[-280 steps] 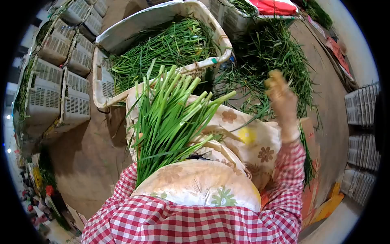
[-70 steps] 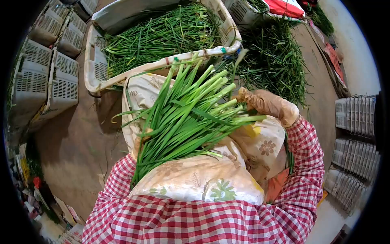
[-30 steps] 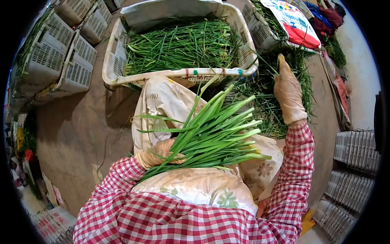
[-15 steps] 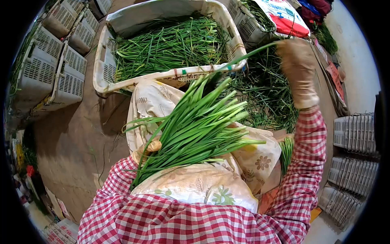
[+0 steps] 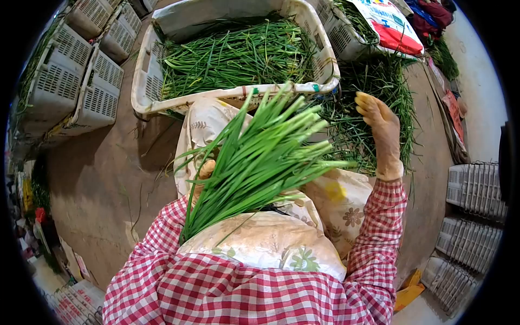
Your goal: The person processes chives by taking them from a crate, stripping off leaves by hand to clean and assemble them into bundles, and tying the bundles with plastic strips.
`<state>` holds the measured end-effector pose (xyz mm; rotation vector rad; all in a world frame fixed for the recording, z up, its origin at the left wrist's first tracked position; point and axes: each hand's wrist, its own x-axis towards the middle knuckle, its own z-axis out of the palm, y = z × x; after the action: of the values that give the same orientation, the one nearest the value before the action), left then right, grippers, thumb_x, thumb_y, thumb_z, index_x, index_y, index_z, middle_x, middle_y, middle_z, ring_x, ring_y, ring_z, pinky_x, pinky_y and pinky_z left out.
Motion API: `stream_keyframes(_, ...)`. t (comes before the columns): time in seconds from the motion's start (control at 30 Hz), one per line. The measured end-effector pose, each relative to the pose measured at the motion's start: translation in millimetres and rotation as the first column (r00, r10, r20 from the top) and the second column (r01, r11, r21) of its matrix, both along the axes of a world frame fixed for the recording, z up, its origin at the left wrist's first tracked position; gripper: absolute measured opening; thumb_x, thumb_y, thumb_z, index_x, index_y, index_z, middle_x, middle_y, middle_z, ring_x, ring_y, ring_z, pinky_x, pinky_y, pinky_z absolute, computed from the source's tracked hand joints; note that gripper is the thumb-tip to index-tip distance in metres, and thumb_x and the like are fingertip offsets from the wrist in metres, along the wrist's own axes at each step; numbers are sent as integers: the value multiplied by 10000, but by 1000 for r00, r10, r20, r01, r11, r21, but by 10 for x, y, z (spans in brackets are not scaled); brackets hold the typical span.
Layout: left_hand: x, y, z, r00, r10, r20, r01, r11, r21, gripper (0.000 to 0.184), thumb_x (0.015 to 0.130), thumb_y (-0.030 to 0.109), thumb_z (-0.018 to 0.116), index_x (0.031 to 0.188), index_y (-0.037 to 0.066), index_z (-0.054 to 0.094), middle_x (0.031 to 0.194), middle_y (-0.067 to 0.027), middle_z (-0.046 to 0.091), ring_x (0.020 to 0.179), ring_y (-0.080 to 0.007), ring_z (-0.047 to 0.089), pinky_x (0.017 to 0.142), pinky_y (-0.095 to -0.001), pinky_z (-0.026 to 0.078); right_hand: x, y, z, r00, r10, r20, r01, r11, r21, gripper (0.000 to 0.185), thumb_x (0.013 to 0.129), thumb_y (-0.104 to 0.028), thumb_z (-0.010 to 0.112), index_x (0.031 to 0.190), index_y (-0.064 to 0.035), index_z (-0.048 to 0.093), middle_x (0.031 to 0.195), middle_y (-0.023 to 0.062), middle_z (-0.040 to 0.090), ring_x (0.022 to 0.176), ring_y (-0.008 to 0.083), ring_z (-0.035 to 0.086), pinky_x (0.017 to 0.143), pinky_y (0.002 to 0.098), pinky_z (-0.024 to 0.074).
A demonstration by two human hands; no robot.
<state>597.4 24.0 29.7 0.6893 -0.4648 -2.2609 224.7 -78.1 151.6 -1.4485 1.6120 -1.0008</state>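
Note:
A thick bunch of green garlic chives (image 5: pixel 260 157) lies across my lap, its pale stem ends pointing up and to the right. My left hand (image 5: pixel 204 177), in a tan glove, is closed around the leafy part of the bunch; most of its fingers are hidden under the leaves. To the right of the stem ends, my gloved right hand (image 5: pixel 379 122) is raised above the loose leaves (image 5: pixel 346 122) on the floor. Its fingers are stretched out with nothing visible in them. A patterned apron (image 5: pixel 254 235) covers my lap.
A white plastic crate (image 5: pixel 216 97) full of chives (image 5: pixel 233 54) stands just beyond my knees. More crates (image 5: pixel 95 92) line the left side. Stacked grey crates (image 5: pixel 471 238) stand at the right. A red-and-white sack (image 5: pixel 390 27) lies on a crate at the upper right.
My right hand has come down and slightly left; the long leaf it was pulling is gone from it. The bunch in my left hand has tilted more upright.

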Motion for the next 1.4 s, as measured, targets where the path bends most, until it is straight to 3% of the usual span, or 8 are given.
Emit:
stream_keyframes(0.27,-12,-82,102,999,2,41,0,999,-40,661,813,184,689,1358,21,354,1102,-109,569,966,-168,548,840,-271,452,-263,1066,-541,981,159,107,-191,867,461,357,892,-373,588,970,-34,667,836,36,670,740,95,612,716,245,510)
stream_keyframes(0.33,-87,-184,177,998,-17,65,22,998,-67,656,813,184,689,1355,20,358,1107,-115,571,979,-176,553,849,-275,454,73,1201,-473,724,79,685,-462,793,398,318,879,-283,607,1131,-89,616,1033,74,657,871,108,625,781,247,507)
stream_keyframes(0.53,-687,-576,675,942,-43,333,141,950,-277,641,814,186,690,1343,17,369,1121,-134,578,1016,-198,566,875,-290,459,898,966,-630,876,424,229,-448,891,65,667,873,-507,544,1302,-15,409,1112,134,575,977,235,549,832,329,446)
stream_keyframes(0.83,-1689,-542,877,361,714,600,850,12,-526,713,765,266,629,1258,-158,337,1202,-318,441,1159,-424,436,1014,-430,354,687,519,-641,405,-213,889,-84,960,268,405,825,-257,693,1126,-1,603,1073,80,626,962,168,589,858,305,477)
stream_keyframes(0.97,-1765,-403,917,584,622,522,775,-235,-587,822,822,336,609,1378,-118,209,1415,-340,200,1344,-421,216,1119,-449,209,202,290,-672,404,-132,905,-62,983,171,370,813,-236,637,1090,8,612,1001,112,655,890,201,625,836,345,498)
stream_keyframes(1.2,-835,-1119,1513,745,-601,289,337,-34,-941,454,929,258,533,1324,43,472,1350,-183,463,1176,-292,523,1013,-398,377,-736,259,130,568,-114,815,-204,940,274,525,762,-208,681,1145,119,532,988,187,656,768,198,668,687,319,586)
stream_keyframes(1.33,-165,-1210,1240,678,565,470,44,607,-793,399,942,355,479,1028,5,651,739,-37,651,624,-91,569,551,-191,440,-1142,540,71,628,-115,770,-210,928,309,318,787,-199,665,1001,35,631,910,142,662,788,209,658,758,356,561)
stream_keyframes(1.4,-148,-1189,976,691,528,494,-88,740,-667,427,927,390,510,990,-4,662,779,-48,674,686,-101,615,673,-235,489,-1105,777,30,693,-65,718,-181,948,261,253,800,-196,647,927,23,659,882,132,668,747,219,656,760,380,555)
